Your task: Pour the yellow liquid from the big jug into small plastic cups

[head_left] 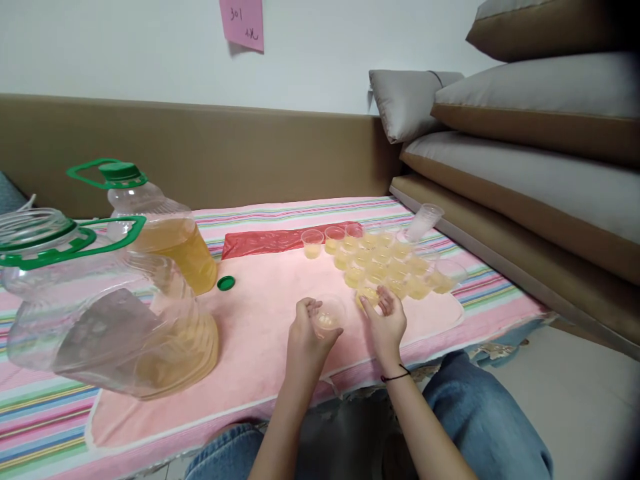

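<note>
Your L hand [306, 328] grips a clear round plastic cup [330, 320], left of the clustered clear yellow-filled cups [376, 272]; R hand [388, 323] holds a short clear plastic cup w/ yellow liquid [369, 297], cluster's near edge. Prob. positioning step; next move needs lvl cups.

One head-worn view, forward and down, close over the pink cloth [255, 333], wall [325, 67] beyond

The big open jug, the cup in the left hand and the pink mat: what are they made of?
The open jug looks like glossy, clear plastic: its wall is see-through and ridged. The cup in the left hand seems to be thin plastic, see-through too. The pink mat looks like dull cloth with a pale edging, but its fibres are too small to tell.
</note>
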{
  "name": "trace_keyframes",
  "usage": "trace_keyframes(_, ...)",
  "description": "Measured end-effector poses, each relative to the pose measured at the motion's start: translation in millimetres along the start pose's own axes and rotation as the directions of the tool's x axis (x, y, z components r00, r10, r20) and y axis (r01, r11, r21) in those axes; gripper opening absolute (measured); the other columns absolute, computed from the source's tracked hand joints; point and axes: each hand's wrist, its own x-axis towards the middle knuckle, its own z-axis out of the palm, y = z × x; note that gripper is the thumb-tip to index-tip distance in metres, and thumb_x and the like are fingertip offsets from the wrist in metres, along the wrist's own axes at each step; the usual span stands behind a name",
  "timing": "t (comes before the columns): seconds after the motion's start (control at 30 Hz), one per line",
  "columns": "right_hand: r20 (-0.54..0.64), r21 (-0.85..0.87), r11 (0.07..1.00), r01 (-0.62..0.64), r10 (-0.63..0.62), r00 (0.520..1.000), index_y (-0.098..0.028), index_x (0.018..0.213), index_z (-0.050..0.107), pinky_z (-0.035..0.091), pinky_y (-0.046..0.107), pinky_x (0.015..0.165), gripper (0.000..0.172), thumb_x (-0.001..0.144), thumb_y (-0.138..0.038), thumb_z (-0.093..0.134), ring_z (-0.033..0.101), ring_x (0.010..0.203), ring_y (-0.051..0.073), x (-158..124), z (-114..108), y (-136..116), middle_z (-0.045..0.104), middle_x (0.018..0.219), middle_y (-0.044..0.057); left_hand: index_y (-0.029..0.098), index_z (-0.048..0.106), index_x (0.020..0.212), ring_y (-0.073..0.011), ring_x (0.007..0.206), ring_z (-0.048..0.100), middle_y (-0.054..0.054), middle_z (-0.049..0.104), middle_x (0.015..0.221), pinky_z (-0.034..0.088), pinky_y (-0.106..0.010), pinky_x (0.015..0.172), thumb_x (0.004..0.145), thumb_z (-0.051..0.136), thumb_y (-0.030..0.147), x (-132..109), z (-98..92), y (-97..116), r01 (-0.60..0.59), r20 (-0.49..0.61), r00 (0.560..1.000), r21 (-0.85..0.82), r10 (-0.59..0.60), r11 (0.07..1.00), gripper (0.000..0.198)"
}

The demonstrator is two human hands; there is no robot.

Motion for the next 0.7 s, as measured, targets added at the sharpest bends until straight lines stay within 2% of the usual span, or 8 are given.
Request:
trace_keyframes(0.13,0.018,0.01,1.0,-0.004,0.003,1.0,-0.015,0.117,0.059,0.044,0.048,0.105,0.059,0.066,-0.039,0.076,0.06,0.116,0.027,-4,-8,1,0.063,0.126,0.016,0.022,0.04,0.109,-0.0249,0.111,0.063,-0.011,0.063,0.117,0.049,-0.043,0.095,0.062,0.076,0.019,3,0.0,-3,-0.017,0.004,1.0,-0.013,0.017,1.0,0.059)
trace_keyframes(0.27,0.004,0.004,1.0,0.006,-0.006,1.0,-0.016,0.113,0.059,0.045,0.048,0.103,0.053,0.067,-0.036,0.075,0.062,0.112,0.026,-5,-36,1,0.065,0.12,0.016,0.022,0.039,0.114,-0.0246,0.112,0.062,-0.012,0.063,0.119,0.048,-0.043,0.094,0.063,0.076,0.024,7,-1.9,-4,-0.007,-0.011,1.0,-0.078,0.006,0.997,0.062)
trace_keyframes(0.43,-0.056,-0.018,1.0,0.017,-0.018,0.998,-0.016,0.111,0.058,0.049,0.046,0.096,0.05,0.069,-0.04,0.071,0.063,0.106,0.025,21,-66,-1,0.063,0.119,0.016,0.022,0.037,0.12,-0.0242,0.109,0.061,-0.013,0.062,0.122,0.047,-0.044,0.094,0.065,0.078,0.032,10,-6.6,-6,0.027,0.014,1.0,-0.206,-0.025,0.978,0.069)
trace_keyframes(0.57,-0.037,-0.046,0.999,0.022,-0.024,0.999,-0.017,0.107,0.059,0.051,0.045,0.092,0.05,0.066,-0.042,0.071,0.064,0.101,0.025,45,-68,0,0.065,0.115,0.015,0.022,0.04,0.116,-0.0241,0.107,0.063,-0.013,0.062,0.121,0.048,-0.044,0.093,0.061,0.082,0.036,13,-9.9,-6,0.072,0.027,0.997,-0.354,-0.067,0.932,0.07)
trace_keyframes(0.7,-0.03,-0.074,0.997,0.033,-0.036,0.999,-0.017,0.107,0.058,0.051,0.046,0.092,0.052,0.063,-0.042,0.072,0.064,0.099,0.025,52,-62,6,0.065,0.113,0.015,0.022,0.042,0.111,-0.0233,0.105,0.064,-0.013,0.063,0.12,0.048,-0.043,0.094,0.06,0.083,0.035,15,-12.8,-4,0.083,0.016,0.996,-0.463,-0.085,0.882,0.067)
